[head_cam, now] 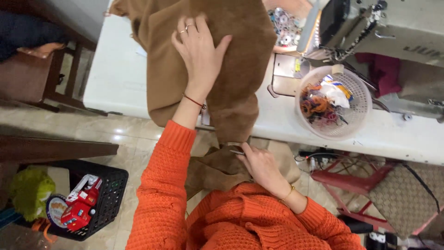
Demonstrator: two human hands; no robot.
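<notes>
While the left hand (pixel 200 51) lies flat, open, on the brown fleece fabric (pixel 240 55), the right hand (pixel 261 166) pinches its hanging edge; the cloth could slide off the white sewing table (pixel 115 74).

A red-and-white carton (pixel 79 203) lies in the black crate (pixel 113 194), beside a round blue-rimmed label (pixel 55 208).

Two hands, the left hand (pixel 200 48) and the right hand (pixel 262 166); one brown cloth (pixel 240 60); one white bench (pixel 115 74); one sewing machine (pixel 393 28); one round white basket (pixel 334 102); one black crate (pixel 108 194); two rings (pixel 186 28) on the left hand
</notes>
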